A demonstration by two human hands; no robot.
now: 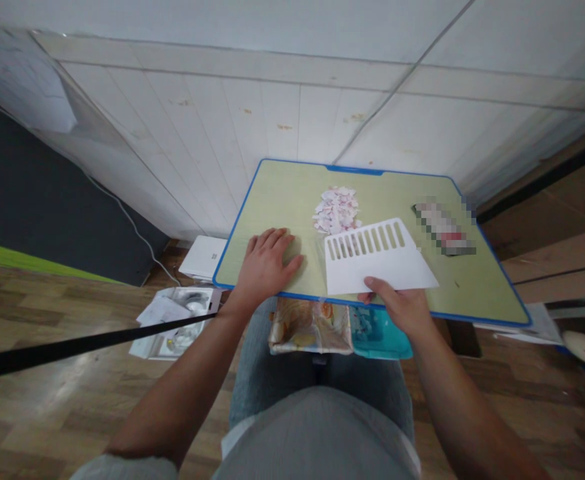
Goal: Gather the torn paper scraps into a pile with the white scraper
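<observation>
My left hand (267, 261) lies flat on the green tabletop (282, 190) near its front left, fingers stretched out and nothing in them. Between thumb and fingers, my right hand (403, 301) grips the near edge of a flat white card with a row of slots (372, 265). The card is tilted above the front half of the table. Just behind it is a heap of small pinkish-white paper pieces (339, 208), its near edge partly covered by the card. Some clear film seems to show at the card's left side.
A pixelated flat item (445, 228) lies at the table's right. Under the front edge sit a patterned tray (309, 328) and a teal tray (379, 333). White boxes (203, 257) stand on the floor at left. Behind the table rises a white panelled wall (272, 120) with a cable.
</observation>
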